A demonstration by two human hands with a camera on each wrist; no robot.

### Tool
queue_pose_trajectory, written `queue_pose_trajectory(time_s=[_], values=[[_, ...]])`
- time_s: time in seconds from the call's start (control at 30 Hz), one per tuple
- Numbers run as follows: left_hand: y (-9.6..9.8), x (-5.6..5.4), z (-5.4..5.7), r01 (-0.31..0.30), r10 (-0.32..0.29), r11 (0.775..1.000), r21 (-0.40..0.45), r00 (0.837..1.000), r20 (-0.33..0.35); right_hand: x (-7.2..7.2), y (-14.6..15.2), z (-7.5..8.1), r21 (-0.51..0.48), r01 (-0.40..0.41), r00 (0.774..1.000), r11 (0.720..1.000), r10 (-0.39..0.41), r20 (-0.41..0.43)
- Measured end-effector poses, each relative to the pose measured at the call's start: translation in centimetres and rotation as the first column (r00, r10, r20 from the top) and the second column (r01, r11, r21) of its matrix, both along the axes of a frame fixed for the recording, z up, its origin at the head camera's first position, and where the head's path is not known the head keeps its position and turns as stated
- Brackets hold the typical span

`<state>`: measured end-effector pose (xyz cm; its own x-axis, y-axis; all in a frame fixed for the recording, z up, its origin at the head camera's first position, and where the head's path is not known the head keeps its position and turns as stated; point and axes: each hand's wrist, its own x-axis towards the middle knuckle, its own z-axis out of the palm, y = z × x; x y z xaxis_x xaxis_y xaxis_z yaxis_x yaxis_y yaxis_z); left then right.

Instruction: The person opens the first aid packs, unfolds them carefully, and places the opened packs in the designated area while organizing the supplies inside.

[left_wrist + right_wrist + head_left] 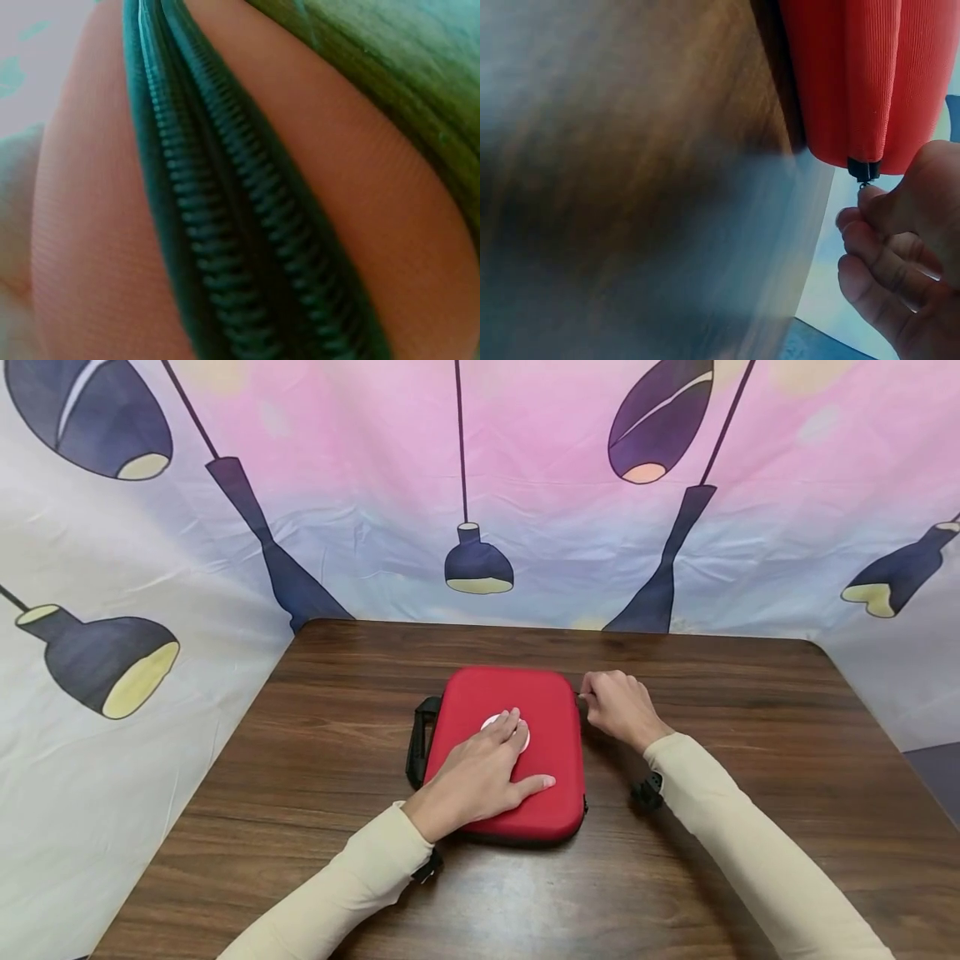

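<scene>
A red zippered case [457, 710] with rounded corners lies on the table, a white round mark [525, 741] on its lid. My left hand [483, 777] rests on the lid with fingers straight and thumb spread, partly covering the mark. At the case's far right side, my right hand [618, 706] pinches the small pull of a black zipper slider [864, 169] between thumb and finger. Close up in the left wrist view, dark zipper teeth [202, 217] run in two rows with a dark gap between them.
The case's black carry handle [420, 743] sticks out on its left. Beneath everything is a brown wood-grain table [337, 693]. A cloth backdrop printed with lamps [397, 543] hangs behind the table's far edge. Each wrist wears a black strapped device [648, 790].
</scene>
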<state>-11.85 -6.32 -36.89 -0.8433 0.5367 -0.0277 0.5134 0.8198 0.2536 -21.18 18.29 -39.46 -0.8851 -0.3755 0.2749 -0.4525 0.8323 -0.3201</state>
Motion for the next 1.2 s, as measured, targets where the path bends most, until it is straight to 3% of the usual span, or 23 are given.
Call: queue_pose_trajectory(time_s=[0.23,0.37,0.5,0.63,0.77,0.9,1.0,1.2], values=[[0.0,-0.2,0.2,0.005,-0.005,1.000,0.009,1.000,0.016,1.7,0.7,-0.5,-0.027,0.001,1.000,1.000,-0.001,-0.015],[-0.5,-0.4,0.6,-0.008,0.003,0.997,0.079,0.998,0.069,2.0,1.0,-0.3,-0.080,0.024,1.000,0.997,-0.023,0.010],[-2.2,-0.1,1.4,-0.086,0.067,0.984,0.159,0.991,0.118,2.4,1.3,0.6,-0.130,0.022,0.998,0.991,-0.014,0.065],[-4.9,0.8,2.0,-0.186,0.162,0.965,0.183,0.977,0.137,3.1,1.3,1.9,-0.167,0.028,0.991,0.985,-0.005,0.134],[-7.4,2.0,1.9,-0.264,0.236,0.949,0.174,0.957,0.169,4.1,0.8,3.0,-0.162,0.054,0.974,0.985,-0.017,0.224],[-8.7,3.1,1.4,-0.295,0.261,0.942,0.159,0.943,0.205,5.4,-0.5,3.5,-0.130,0.064,0.956,0.989,-0.023,0.292],[-9.2,3.8,0.9,-0.289,0.260,0.945,0.154,0.948,0.184,6.4,-1.6,3.3,-0.114,0.043,0.948,0.993,-0.004,0.317],[-9.2,4.8,-0.2,-0.238,0.226,0.948,0.210,0.971,0.078,7.5,-2.8,2.4,-0.126,0.022,0.940,0.992,0.022,0.340]])
